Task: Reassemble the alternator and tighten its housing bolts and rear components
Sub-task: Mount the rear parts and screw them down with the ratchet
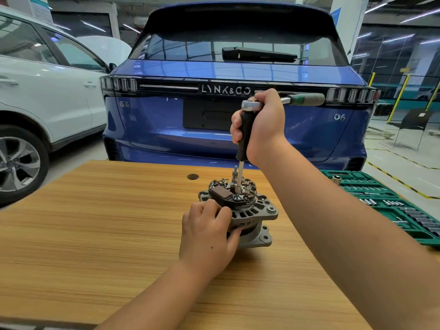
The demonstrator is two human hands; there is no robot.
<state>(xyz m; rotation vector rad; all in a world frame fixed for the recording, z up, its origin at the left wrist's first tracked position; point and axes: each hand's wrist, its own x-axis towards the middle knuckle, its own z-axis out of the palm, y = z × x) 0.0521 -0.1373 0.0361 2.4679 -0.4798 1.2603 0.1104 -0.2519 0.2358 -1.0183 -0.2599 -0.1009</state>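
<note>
To your far left a white car (pixel 47 91) is parked, and straight ahead, beyond the far edge of the wooden bench (pixel 95 234), stands the tailgate of a blue Lynk & Co car (pixel 226 67). Your left hand (pixel 207 232) rests on the near left side of the alternator (pixel 247 210), its fingers curled over the finned housing and its thumb tucked against the lower body; that hold seems meant to stop the unit turning while you drive a fastener. The alternator stands near the middle of the bench, resting on its front end with the rear components facing up, which puts the screws and the terminal stud where a tool can reach them from above. A black-handled screwdriver (pixel 244 136) stands nearly upright over it, the tip seated on a fastener on the rear plate. Your right hand (pixel 259 125) has its grip wrapped around that black handle, and a ratchet wrench (pixel 283 99) sits across the handle's top, its green handle pointing right; it looks fitted there for extra leverage, though the joint is partly hidden. To the right, on the bench edge, lies an open green socket set tray (pixel 390 206), close enough to reach for another bit.
</note>
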